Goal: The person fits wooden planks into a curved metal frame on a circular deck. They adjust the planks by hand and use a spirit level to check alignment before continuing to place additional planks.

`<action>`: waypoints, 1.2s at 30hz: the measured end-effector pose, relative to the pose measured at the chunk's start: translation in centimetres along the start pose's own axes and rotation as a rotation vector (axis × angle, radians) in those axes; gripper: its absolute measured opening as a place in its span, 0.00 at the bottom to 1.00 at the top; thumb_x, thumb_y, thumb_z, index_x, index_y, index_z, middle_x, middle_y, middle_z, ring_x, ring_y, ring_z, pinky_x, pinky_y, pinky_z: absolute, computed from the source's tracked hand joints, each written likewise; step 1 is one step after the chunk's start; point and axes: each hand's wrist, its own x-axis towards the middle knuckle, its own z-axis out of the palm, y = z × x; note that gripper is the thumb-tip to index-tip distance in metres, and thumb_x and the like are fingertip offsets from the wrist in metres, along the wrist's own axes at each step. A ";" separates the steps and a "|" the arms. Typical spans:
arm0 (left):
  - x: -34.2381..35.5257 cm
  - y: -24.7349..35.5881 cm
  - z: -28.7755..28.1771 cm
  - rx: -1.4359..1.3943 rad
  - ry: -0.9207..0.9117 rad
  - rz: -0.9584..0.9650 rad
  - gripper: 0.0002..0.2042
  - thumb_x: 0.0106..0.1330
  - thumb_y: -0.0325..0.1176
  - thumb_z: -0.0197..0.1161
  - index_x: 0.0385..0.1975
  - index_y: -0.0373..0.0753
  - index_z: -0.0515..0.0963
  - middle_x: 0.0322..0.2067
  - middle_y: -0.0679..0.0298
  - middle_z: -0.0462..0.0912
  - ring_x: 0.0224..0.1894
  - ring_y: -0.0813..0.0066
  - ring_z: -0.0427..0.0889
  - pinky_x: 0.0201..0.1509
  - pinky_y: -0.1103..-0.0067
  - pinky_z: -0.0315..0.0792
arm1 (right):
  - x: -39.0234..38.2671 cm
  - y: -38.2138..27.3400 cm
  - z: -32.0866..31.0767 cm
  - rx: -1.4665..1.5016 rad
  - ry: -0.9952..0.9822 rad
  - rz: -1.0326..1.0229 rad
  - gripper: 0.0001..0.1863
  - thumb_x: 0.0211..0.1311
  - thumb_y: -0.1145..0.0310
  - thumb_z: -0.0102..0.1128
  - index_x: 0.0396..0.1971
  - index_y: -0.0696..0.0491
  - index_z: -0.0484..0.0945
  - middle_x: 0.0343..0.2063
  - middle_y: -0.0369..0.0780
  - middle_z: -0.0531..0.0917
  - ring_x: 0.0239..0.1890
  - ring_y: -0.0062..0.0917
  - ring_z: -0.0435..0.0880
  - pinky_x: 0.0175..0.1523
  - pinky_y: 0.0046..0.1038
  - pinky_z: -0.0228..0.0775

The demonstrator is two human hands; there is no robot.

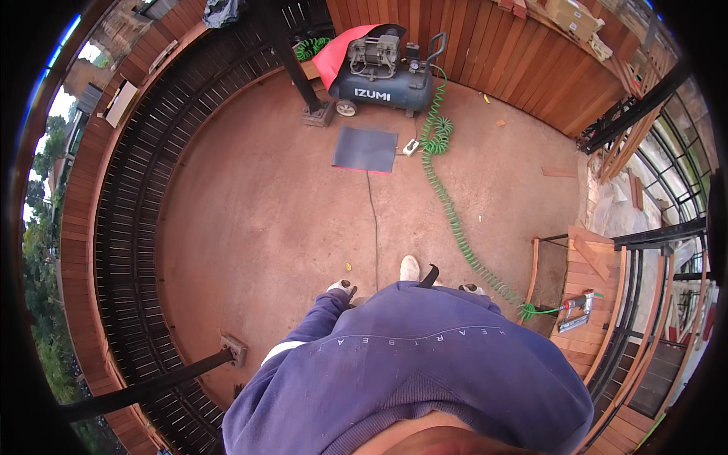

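Observation:
Low at the front of my body is my left hand point(343, 287), in a pale glove with dark patches, just past its blue sleeve. My right hand point(474, 290) barely shows beyond the edge of my blue sweatshirt point(425, 341). Fingers of both hands are too small or hidden to read, and I make out nothing held in either. Between them a black curved strip point(430, 275) sticks out past the sweatshirt, beside one light shoe point(409, 268). A thin dark cable point(374, 220) runs along the floor near my left hand.
An air compressor point(383, 89) stands ahead by the wooden wall, partly under a red sheet point(331, 64). Its green coiled hose point(451, 208) crosses the floor to a nail gun point(576, 309) on a slatted bench point(585, 265). A dark mat point(365, 149) and power strip point(410, 147) lie nearby.

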 end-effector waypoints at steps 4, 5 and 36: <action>3.6 1.4 -7.3 0.046 0.005 0.076 0.24 0.62 0.52 0.63 0.50 0.41 0.80 0.46 0.54 0.85 0.51 0.58 0.83 0.55 0.70 0.76 | 7.0 -15.8 -9.6 0.448 0.111 0.086 0.19 0.67 0.52 0.59 0.52 0.47 0.78 0.30 0.42 0.84 0.21 0.31 0.85 0.24 0.34 0.76; 5.1 2.4 -9.5 -0.019 0.010 0.078 0.23 0.62 0.51 0.63 0.50 0.41 0.80 0.46 0.54 0.85 0.51 0.58 0.83 0.55 0.70 0.76 | 10.8 -16.7 -11.8 0.379 0.179 0.058 0.18 0.66 0.52 0.59 0.49 0.47 0.78 0.28 0.42 0.84 0.20 0.32 0.84 0.22 0.35 0.74; 30.3 51.8 -103.4 -0.460 2.000 0.920 0.55 0.49 0.33 0.80 0.72 0.35 0.45 0.69 0.47 0.55 0.68 0.56 0.62 0.71 0.64 0.60 | 50.9 -113.8 -35.8 -0.056 0.556 -0.682 0.32 0.58 0.53 0.63 0.61 0.51 0.70 0.48 0.48 0.82 0.54 0.41 0.79 0.62 0.38 0.69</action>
